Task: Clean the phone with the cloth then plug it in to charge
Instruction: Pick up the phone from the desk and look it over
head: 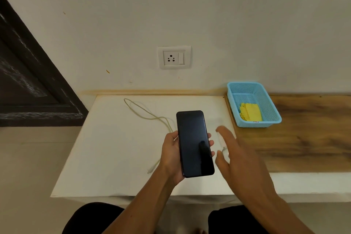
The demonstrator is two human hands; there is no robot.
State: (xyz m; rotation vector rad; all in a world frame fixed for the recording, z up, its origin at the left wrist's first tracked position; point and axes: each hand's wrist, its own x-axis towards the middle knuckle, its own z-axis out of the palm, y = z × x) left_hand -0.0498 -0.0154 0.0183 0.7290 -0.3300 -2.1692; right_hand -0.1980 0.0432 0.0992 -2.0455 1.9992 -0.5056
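- Phone point(194, 143) sits screen up in the left hand point(171, 155), lifted above the white tabletop point(106, 148); the thumb lies along its left edge and the fingertips point(210, 141) curl round its right edge, so the fingers are clamped on the phone.
- Right hand point(237, 155) hovers just right of those fingertips, its fingers spread apart and holding nothing; it is blurred, so I cannot tell whether it touches the small white object point(222, 141) lying under it, which may be the charger plug.
- Cloth point(250, 111), yellow and folded, lies in the blue basket point(273, 109), beyond and to the right of the right hand's fingertips, well apart from the phone.
- Cable point(150, 114) loops on the tabletop beyond the left thumb, its free end point(150, 171) near the left wrist; the wall socket point(173, 57) is further off, straight ahead of the phone's top edge.
- The screen looks unwiped, so my judgement is that fetching the cloth is the step in hand.
- To do it well: keep the left grip on the edges only, leaving the glass clear; reach the right fingers into the basket, pinch the cloth by its near fold, and lift it without dragging the light basket.
- Wipe along the screen with flat fingers, bracing the back against the left palm.
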